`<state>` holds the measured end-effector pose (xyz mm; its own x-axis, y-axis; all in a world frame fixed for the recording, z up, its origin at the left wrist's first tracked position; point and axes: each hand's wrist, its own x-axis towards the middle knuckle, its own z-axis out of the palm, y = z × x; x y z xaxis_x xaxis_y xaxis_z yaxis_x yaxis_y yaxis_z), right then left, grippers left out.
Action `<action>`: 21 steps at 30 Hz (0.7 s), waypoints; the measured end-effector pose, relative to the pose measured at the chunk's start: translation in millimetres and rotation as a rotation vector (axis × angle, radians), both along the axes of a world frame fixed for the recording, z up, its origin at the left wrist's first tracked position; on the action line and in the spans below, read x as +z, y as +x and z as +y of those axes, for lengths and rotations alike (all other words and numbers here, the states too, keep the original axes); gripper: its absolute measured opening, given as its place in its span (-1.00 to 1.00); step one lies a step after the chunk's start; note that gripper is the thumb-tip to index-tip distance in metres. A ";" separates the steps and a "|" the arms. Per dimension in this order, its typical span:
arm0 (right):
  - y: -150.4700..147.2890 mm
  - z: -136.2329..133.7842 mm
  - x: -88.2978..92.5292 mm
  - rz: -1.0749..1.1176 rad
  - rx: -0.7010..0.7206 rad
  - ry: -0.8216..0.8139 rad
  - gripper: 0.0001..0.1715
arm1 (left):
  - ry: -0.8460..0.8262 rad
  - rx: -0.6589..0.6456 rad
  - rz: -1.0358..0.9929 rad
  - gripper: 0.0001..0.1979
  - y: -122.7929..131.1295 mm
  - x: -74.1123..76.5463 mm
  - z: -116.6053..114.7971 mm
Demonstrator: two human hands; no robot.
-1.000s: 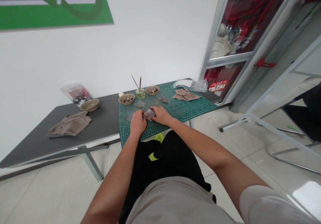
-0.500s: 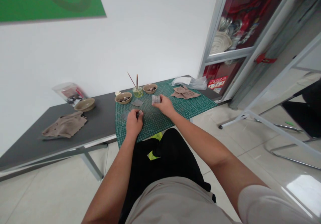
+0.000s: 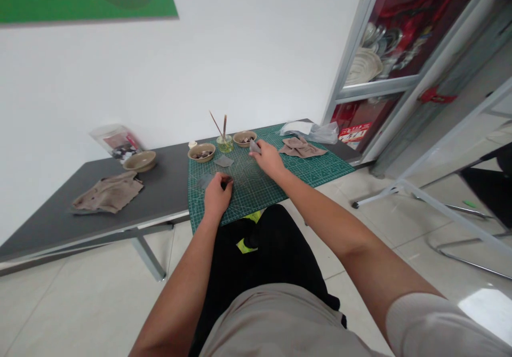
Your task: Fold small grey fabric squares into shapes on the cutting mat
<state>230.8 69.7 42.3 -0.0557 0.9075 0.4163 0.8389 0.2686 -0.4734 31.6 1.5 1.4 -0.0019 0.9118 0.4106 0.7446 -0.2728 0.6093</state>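
My left hand [image 3: 217,194] is closed low over the front of the green cutting mat [image 3: 252,181], pinching a small dark piece [image 3: 226,180] mostly hidden by the fingers. Farther right, my right hand [image 3: 268,159] grips a small grey sheet [image 3: 254,146] that looks like sandpaper, now tilted nearly edge-on. Another grey sheet [image 3: 224,161] lies flat on the mat between the hands and the bowls. Beside my left fingers is a clear plastic piece [image 3: 205,181]. Small dark pieces fill part of a left bowl [image 3: 202,149] and a right bowl [image 3: 245,135].
Two thin sticks stand in a glass jar [image 3: 224,144] of yellowish liquid. A brown cloth [image 3: 302,148] and a plastic bag [image 3: 316,132] lie at the mat's right. Leftward are another cloth [image 3: 108,193], a bowl [image 3: 139,161] and a clear tub [image 3: 116,141].
My right hand has turned the grey sheet from face-on to nearly edge-on and lifted slightly away from my left hand. The whole view has shifted a little.
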 end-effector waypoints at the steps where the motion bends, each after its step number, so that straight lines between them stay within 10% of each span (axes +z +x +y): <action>1: -3.4 3.5 2.7 -0.079 0.004 0.005 -0.62 | 0.008 -0.009 0.028 -0.90 0.1 0.2 -0.2; 8: -22.9 22.3 -12.5 -0.441 0.001 -0.188 -0.59 | 0.046 -0.036 0.149 -0.87 1.3 1.9 -0.7; 21: -53.1 21.2 -23.0 -0.301 0.331 -0.044 -0.38 | 0.012 0.166 0.197 -0.88 4.6 1.3 -0.4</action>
